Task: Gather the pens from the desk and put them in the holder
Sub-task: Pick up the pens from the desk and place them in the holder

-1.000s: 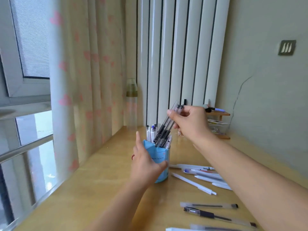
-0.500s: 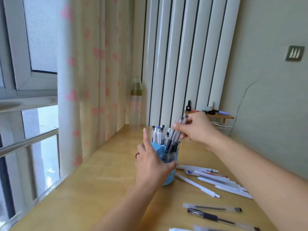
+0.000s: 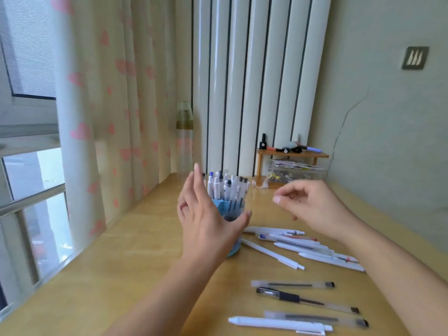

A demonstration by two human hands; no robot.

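A: Light source?

B: Daylight from the window (image 3: pixel 36 190) at the left; panes nearly blown out. Bright, soft, even.

A: Shadows?

B: Faint. A pale one under the left hand (image 3: pixel 206 221) on the desk (image 3: pixel 121 275). Mild sheen on the wood near the curtain (image 3: pixel 109 117).

A: Sharpness?

B: Soft all over. Curtain hearts smeared, right hand (image 3: pixel 312 207) fingertips blurred, pens (image 3: pixel 303 294) at the lower right streaked.

A: Distortion?

B: Wide-angle. Window frame and the white vertical slats (image 3: pixel 254 81) lean and bow toward the edges.
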